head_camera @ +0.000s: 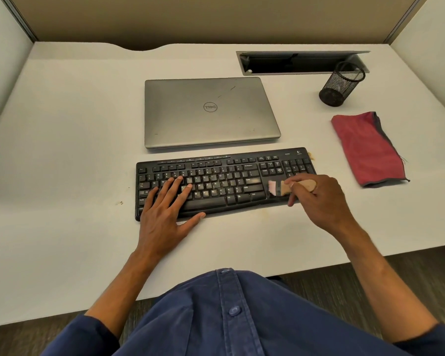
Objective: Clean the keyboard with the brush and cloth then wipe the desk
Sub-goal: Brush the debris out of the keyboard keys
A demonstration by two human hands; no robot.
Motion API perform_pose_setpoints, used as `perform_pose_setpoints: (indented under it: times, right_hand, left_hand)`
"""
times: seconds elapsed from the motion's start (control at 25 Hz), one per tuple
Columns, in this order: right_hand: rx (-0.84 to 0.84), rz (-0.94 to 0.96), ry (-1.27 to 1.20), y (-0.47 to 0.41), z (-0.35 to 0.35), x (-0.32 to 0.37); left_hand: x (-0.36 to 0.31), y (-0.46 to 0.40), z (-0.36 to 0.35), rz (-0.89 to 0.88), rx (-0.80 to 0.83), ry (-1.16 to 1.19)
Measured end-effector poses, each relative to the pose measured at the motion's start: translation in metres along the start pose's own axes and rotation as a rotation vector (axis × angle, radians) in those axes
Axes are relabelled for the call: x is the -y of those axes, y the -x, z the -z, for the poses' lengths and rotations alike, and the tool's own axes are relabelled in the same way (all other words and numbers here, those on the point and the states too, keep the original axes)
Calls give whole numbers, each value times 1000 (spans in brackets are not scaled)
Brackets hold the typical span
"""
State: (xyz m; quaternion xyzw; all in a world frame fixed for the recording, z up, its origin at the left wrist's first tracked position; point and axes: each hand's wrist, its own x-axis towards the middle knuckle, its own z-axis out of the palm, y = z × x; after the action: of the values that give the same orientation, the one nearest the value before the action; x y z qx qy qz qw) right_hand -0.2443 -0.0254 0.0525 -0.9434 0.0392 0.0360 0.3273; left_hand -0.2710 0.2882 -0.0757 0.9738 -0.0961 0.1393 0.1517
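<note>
Closed laptop (208, 111); mesh pen cup (341, 84) right of it.

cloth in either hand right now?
No: the red cloth lies on the desk, right hand grips the brush.

- A black keyboard (224, 182) is pressed flat by the left hand (165, 214); a wooden brush (290, 186) is gripped by the right hand (319, 199), bristles on the keys
- A closed Dell laptop (211, 111) is set behind the keyboard; a red cloth (368, 149) and mesh pen cup (341, 84) are placed right on the white desk (70, 140)
</note>
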Motion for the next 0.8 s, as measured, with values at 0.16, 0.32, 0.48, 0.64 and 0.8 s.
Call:
perform_pose_setpoints:
  times: [0.16, 0.32, 0.48, 0.64, 0.8]
  right_hand:
    - [24, 17, 2, -3, 2, 8]
    - [28, -6, -53, 1, -5, 11]
    - [13, 0, 2, 1, -1, 15]
    - [23, -32, -5, 0, -5, 19]
    - [-20, -48, 23, 0, -5, 22]
  left_hand:
    - [1, 0, 0, 2, -8, -2]
    - [0, 0, 0, 5, -13, -9]
    - [0, 0, 0, 5, -11, -5]
    - [0, 1, 0, 13, -7, 0]
    - [0, 1, 0, 9, -5, 4]
